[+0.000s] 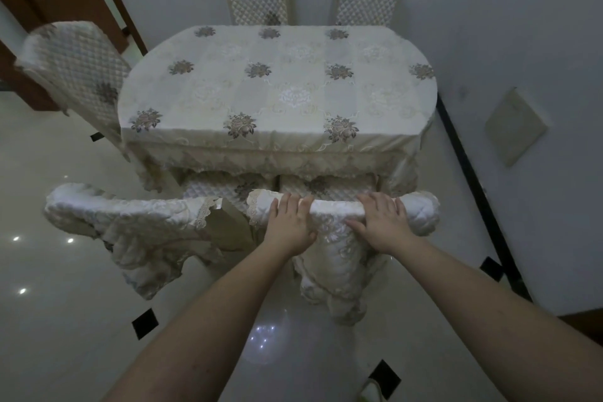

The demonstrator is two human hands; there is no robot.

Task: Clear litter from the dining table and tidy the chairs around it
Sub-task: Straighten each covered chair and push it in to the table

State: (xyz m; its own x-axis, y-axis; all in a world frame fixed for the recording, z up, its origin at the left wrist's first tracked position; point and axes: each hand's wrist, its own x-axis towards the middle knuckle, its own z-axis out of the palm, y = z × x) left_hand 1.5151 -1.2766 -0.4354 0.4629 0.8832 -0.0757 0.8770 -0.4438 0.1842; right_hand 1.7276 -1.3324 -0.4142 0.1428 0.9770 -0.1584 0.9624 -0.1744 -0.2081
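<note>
Cream floral tablecloth (277, 88) is covering the oval dining table (228, 157), its top lying bare. Quilted near-right chair (421, 212) is sitting tucked against the table's near edge, beside the near-left chair (124, 215). I am gripping its top rail with left hand (290, 225) and right hand (383, 222), fingers curling over.

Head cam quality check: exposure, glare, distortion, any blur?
Head view: dim and underexposed, flat grey cast over the tablecloth; small ceiling-light glare spots on the glossy floor tiles; strong wide-angle bending of the black skirting line and both forearms; slight softness on the left end chair; both hands, left and right, sharp on the near chair back.
</note>
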